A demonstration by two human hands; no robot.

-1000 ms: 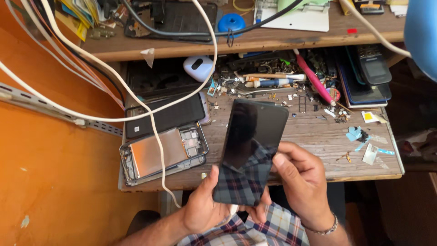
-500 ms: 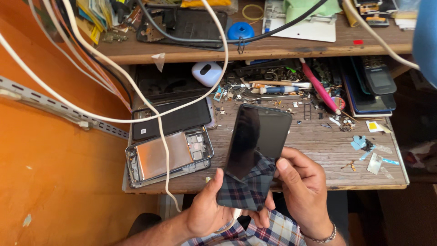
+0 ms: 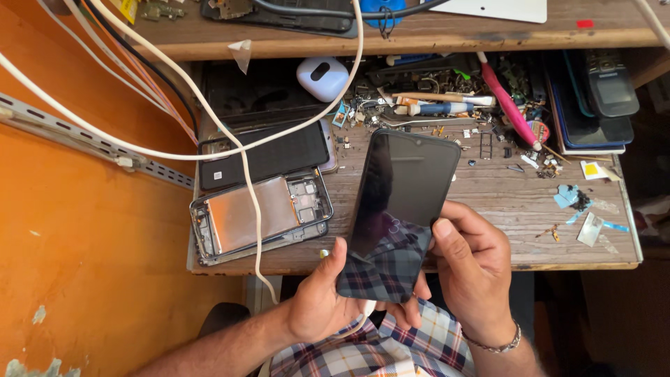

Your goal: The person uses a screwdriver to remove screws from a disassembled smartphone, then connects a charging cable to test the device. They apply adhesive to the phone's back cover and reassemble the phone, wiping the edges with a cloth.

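Both hands grip black glossy smartphone (image 3: 401,209): left hand (image 3: 324,307) closed under near end, right hand (image 3: 474,269) closed on right edge (screen tilted up for viewing), above cluttered wooden surface (image 3: 488,195).

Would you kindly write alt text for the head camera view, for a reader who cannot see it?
Two hands, left hand and right hand, hold a dark-screened smartphone above a cluttered wooden workbench. An opened phone frame, a white cable and small parts lie beside it.
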